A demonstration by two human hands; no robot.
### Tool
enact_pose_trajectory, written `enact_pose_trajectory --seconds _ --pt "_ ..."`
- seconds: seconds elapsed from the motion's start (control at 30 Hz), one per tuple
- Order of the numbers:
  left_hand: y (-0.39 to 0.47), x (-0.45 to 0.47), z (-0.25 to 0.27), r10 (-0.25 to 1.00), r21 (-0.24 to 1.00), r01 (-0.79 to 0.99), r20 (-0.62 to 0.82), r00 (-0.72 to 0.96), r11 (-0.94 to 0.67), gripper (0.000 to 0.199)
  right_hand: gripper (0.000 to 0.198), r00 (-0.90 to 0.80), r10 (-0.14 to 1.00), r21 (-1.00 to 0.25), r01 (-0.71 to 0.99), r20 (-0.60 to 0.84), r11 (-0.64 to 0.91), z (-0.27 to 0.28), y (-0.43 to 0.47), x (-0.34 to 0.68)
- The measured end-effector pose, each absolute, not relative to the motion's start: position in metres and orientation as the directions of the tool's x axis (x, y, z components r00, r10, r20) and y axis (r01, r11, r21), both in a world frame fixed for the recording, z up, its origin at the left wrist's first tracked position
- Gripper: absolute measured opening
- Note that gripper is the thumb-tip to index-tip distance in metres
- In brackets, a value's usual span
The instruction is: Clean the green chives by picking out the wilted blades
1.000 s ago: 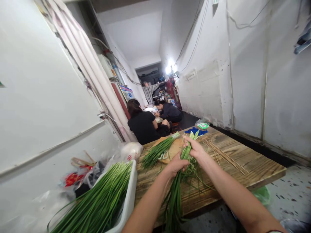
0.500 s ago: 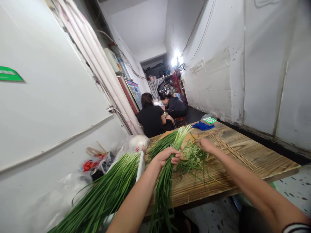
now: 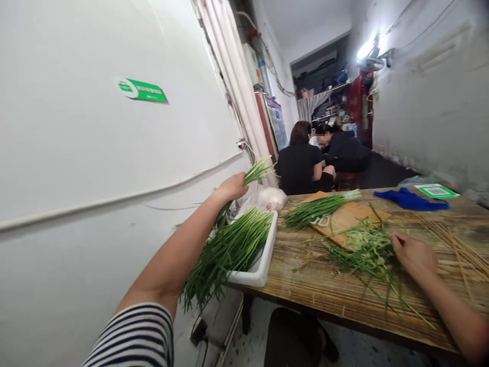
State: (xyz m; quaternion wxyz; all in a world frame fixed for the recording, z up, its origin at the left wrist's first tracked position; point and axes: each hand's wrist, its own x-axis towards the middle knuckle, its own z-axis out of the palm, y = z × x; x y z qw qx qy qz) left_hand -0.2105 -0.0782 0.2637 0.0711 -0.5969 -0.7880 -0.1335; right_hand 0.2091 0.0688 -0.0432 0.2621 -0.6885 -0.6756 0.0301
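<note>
My left hand (image 3: 231, 187) is wrapped round a bunch of garlic chives (image 3: 260, 170), held up over the white plastic tray (image 3: 264, 265). The pale stem ends stick out past the fingers; much of the leaf part is behind my arm. More garlic chives (image 3: 244, 239) lie in the tray, green tips hanging over its near side. On the table, my right hand (image 3: 415, 254) is closed beside a loose heap of chive trimmings (image 3: 369, 244); what its fingertips hold, if anything, is too small to make out. Another chive bundle (image 3: 319, 210) lies on a wooden board (image 3: 342, 218).
Pale scissor-like handles (image 3: 321, 221) show at the board's left edge. Thin wooden sticks (image 3: 454, 237), a blue cloth (image 3: 410, 199) and a green-edged code card (image 3: 436, 191) lie farther right. A plastic bag (image 3: 269, 196) stands behind the tray. Two people (image 3: 300, 163) sit beyond the table.
My left hand has carried its chive bunch leftward from above the table to over the tray. My right hand stays by the trimmings. The view has turned left.
</note>
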Motion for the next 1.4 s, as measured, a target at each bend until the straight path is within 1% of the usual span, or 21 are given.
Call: enact_pose_trajectory --seconds 0.03,0.07,0.13,0.17,0.27,0.37,0.47,0.53,0.6,0.67,0.73,0.8,0.87,0.9,0.93,1.0,1.07,1.13,1.2,1.27,1.4 --pt "-0.081 -0.22 0.261 0.885 -0.046 0.934 0.337 -0.32 0.355 0.025 0.032 0.104 0.957 -0.422 0.906 0.271 0.021 -0.046 0.074 0.211" --pt "-0.083 -0.227 0.255 0.865 -0.155 0.89 0.356 -0.355 0.429 0.027 0.028 0.121 0.964 -0.439 0.899 0.236 -0.006 -0.049 0.078 0.212" --pt "-0.084 -0.236 0.231 0.854 -0.244 0.839 0.334 -0.398 0.486 0.03 0.023 0.159 0.967 -0.474 0.879 0.201 -0.046 -0.054 0.086 0.214" --pt "-0.084 -0.238 0.215 0.852 -0.254 0.831 0.331 -0.407 0.496 0.031 0.021 0.162 0.962 -0.492 0.87 0.221 -0.033 -0.057 0.089 0.216" --pt "-0.082 -0.241 0.155 0.82 -0.214 0.806 0.317 -0.477 0.552 0.034 0.018 0.17 0.946 -0.549 0.836 0.277 0.011 -0.064 0.094 0.221" --pt "-0.082 -0.245 0.096 0.848 -0.216 0.833 0.288 -0.444 0.51 0.039 0.018 0.219 0.935 -0.597 0.802 0.28 -0.008 -0.068 0.096 0.227" --pt "-0.081 -0.251 0.061 0.841 -0.226 0.839 0.367 -0.397 0.495 0.049 0.021 0.28 0.911 -0.64 0.768 0.305 -0.022 -0.069 0.098 0.231" --pt "-0.08 -0.254 0.057 0.845 -0.221 0.845 0.364 -0.392 0.487 0.052 0.023 0.3 0.905 -0.66 0.751 0.303 -0.028 -0.068 0.098 0.232" --pt "-0.079 -0.256 0.065 0.863 -0.219 0.858 0.329 -0.383 0.464 0.052 0.025 0.297 0.911 -0.666 0.746 0.287 -0.034 -0.066 0.098 0.233" --pt "-0.079 -0.257 0.075 0.873 -0.215 0.868 0.313 -0.374 0.448 0.052 0.027 0.291 0.917 -0.65 0.758 0.272 -0.048 -0.063 0.097 0.232" --pt "-0.08 -0.258 0.079 0.891 -0.226 0.888 0.322 -0.32 0.401 0.054 0.03 0.306 0.916 -0.621 0.779 0.258 -0.085 -0.059 0.093 0.231" --pt "-0.083 -0.259 0.076 0.935 -0.248 0.914 0.236 -0.265 0.322 0.063 0.034 0.328 0.907 -0.592 0.797 0.264 -0.116 -0.053 0.087 0.228" --pt "-0.086 -0.259 0.069 0.958 -0.254 0.924 0.095 -0.271 0.287 0.073 0.036 0.327 0.889 -0.581 0.809 0.32 -0.089 -0.045 0.078 0.226" --pt "-0.088 -0.257 0.066 0.957 -0.26 0.922 0.059 -0.283 0.288 0.075 0.038 0.317 0.882 -0.576 0.815 0.349 -0.064 -0.042 0.074 0.224" --pt "-0.089 -0.254 0.065 0.954 -0.27 0.915 0.063 -0.293 0.299 0.074 0.039 0.308 0.881 -0.568 0.821 0.359 -0.056 -0.038 0.069 0.222" --pt "-0.089 -0.245 0.066 0.945 -0.298 0.897 0.132 -0.3 0.327 0.07 0.043 0.295 0.883 -0.525 0.849 0.365 -0.067 -0.032 0.061 0.219" --pt "-0.087 -0.229 0.074 0.944 -0.319 0.896 0.219 -0.247 0.308 0.067 0.042 0.269 0.888 -0.494 0.868 0.374 -0.055 -0.028 0.056 0.217" --pt "-0.081 -0.208 0.083 0.949 -0.308 0.915 0.254 -0.185 0.261 0.068 0.037 0.263 0.901 -0.481 0.874 0.346 -0.07 -0.027 0.053 0.215" --pt "-0.071 -0.185 0.092 0.957 -0.291 0.935 0.261 -0.127 0.203 0.069 0.032 0.275 0.91 -0.487 0.868 0.309 -0.096 -0.027 0.052 0.215" --pt "-0.058 -0.162 0.097 0.963 -0.284 0.949 0.264 -0.061 0.138 0.069 0.03 0.282 0.9 -0.503 0.86 0.332 -0.084 -0.029 0.05 0.215" --pt "-0.016 -0.117 0.098 0.97 -0.272 0.962 0.241 0.034 0.034 0.07 0.039 0.218 0.89 -0.476 0.879 0.4 -0.001 -0.031 0.047 0.212"
